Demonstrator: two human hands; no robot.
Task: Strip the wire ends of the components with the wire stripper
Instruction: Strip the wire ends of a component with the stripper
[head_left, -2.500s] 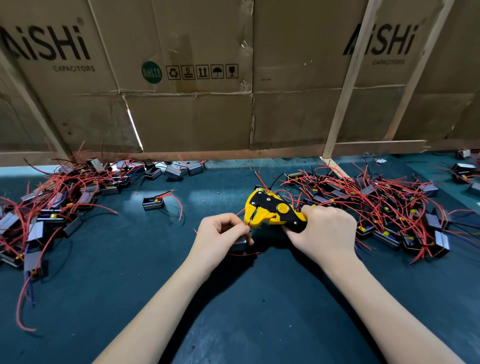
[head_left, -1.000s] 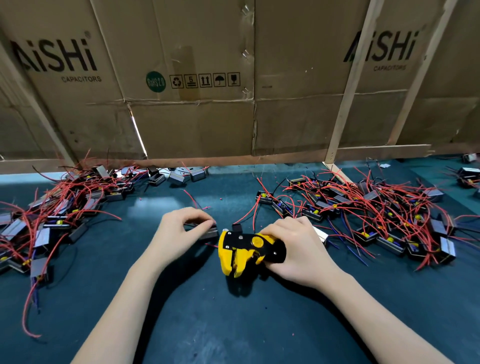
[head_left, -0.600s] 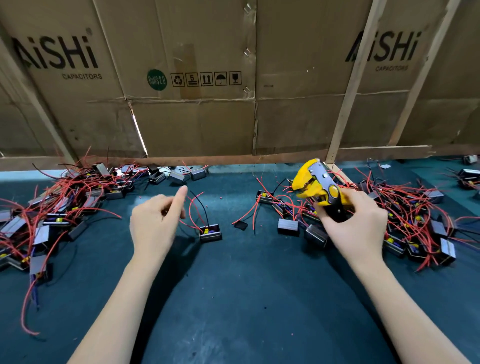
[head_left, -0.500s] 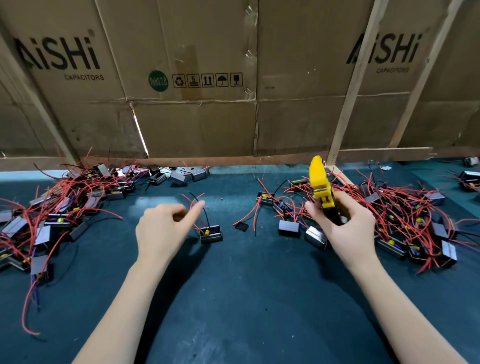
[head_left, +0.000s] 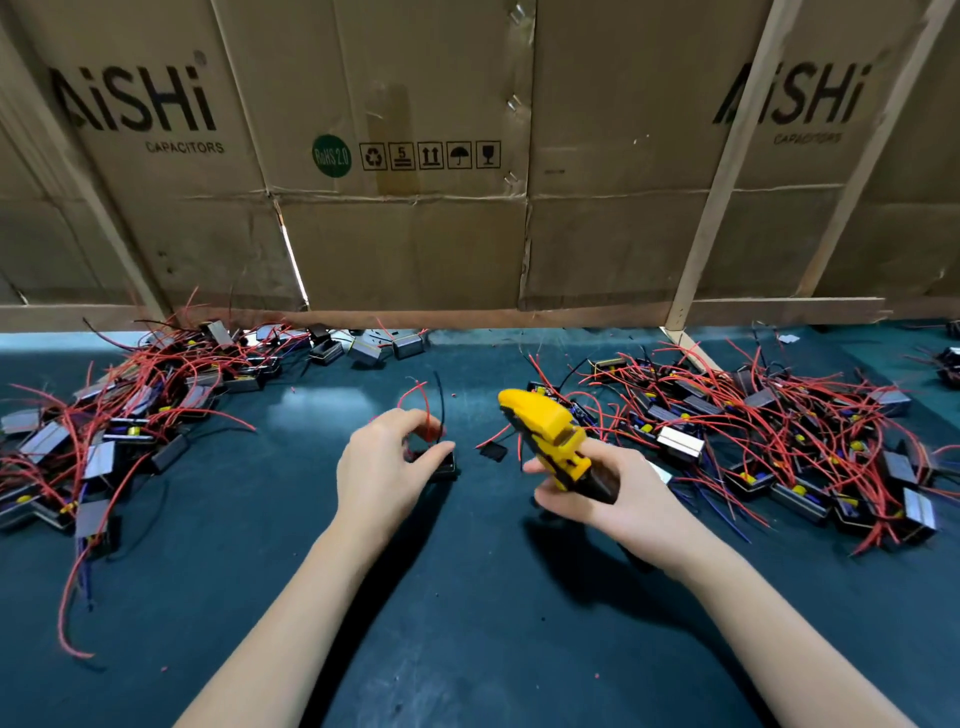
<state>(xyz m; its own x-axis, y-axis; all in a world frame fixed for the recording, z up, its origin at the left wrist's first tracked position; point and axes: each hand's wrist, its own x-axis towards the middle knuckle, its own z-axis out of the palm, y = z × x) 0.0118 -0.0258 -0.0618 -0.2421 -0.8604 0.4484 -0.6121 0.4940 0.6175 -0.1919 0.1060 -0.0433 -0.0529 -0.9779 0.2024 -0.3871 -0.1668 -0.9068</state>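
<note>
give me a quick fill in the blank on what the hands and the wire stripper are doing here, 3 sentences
1. The wire stripper is held in the ____ hand.
2. The left hand reaches onto a lone component whose wires are black and ____.
3. The brand printed on the cardboard wall reads ____.

Missing words: right; red; AiSHi

The left hand (head_left: 384, 467), spread above the mat half a second ago, now curls its fingers onto the small black part (head_left: 441, 464) at the centre of the frame. The right hand (head_left: 618, 501) comes down and toward the centre from the right-hand pile, and the yellow wire stripper (head_left: 550, 436) it grips now tilts toward the upper left instead of standing upright.
</note>
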